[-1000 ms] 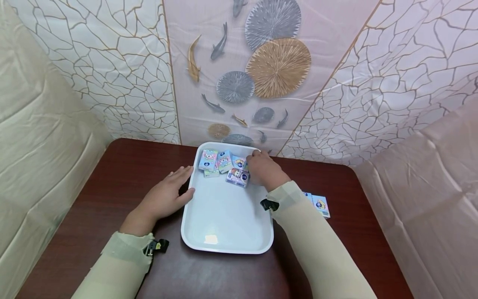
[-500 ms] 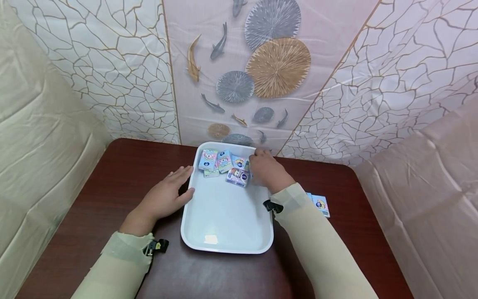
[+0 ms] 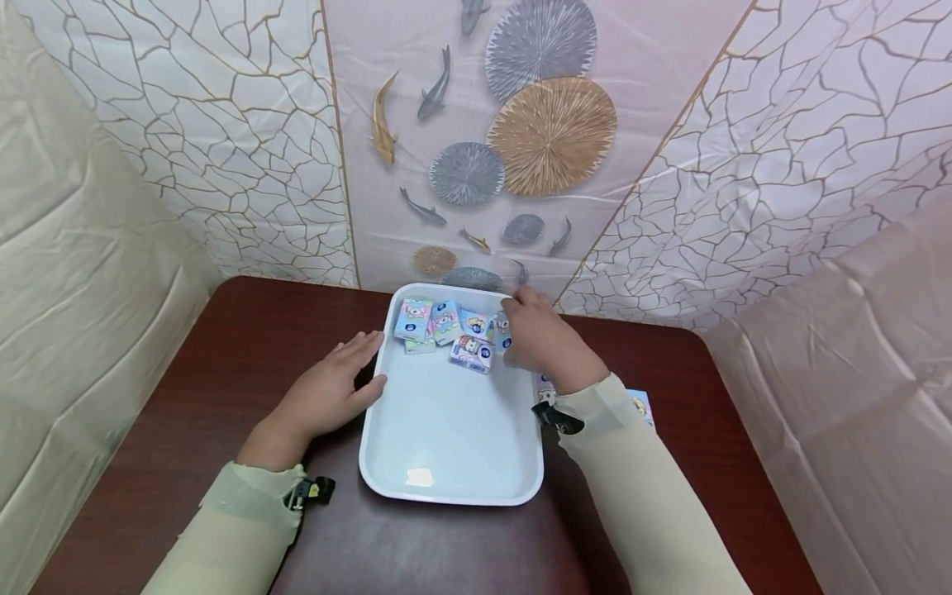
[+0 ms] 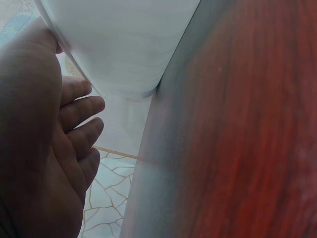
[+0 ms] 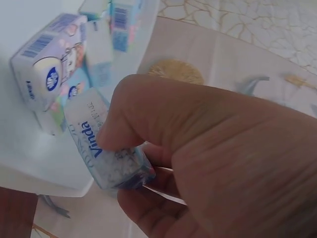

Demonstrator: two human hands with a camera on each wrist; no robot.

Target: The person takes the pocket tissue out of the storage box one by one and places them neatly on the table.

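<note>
My right hand is at the far right corner of the white tray. It pinches a small pack of tissues marked "Vinda" between thumb and fingers, and the pack is tilted in the right wrist view. To its left in the tray are several more tissue packs, among them a purple one and a blue-and-pink one, some overlapping. My left hand, fingers extended, touches the tray's left side; in the left wrist view its fingers lie along the outer wall.
Right of the tray, more tissue packs lie on the dark red-brown table: a blue one and a purple one, both partly hidden by my right arm. A patterned cloth backdrop rises behind the table, with beige cloth at the sides.
My right hand has shifted a little to the right, exposing more of the tissue pack beside its fingers. A purple pack now shows beside the tray under the wrist. My left hand stays put.
</note>
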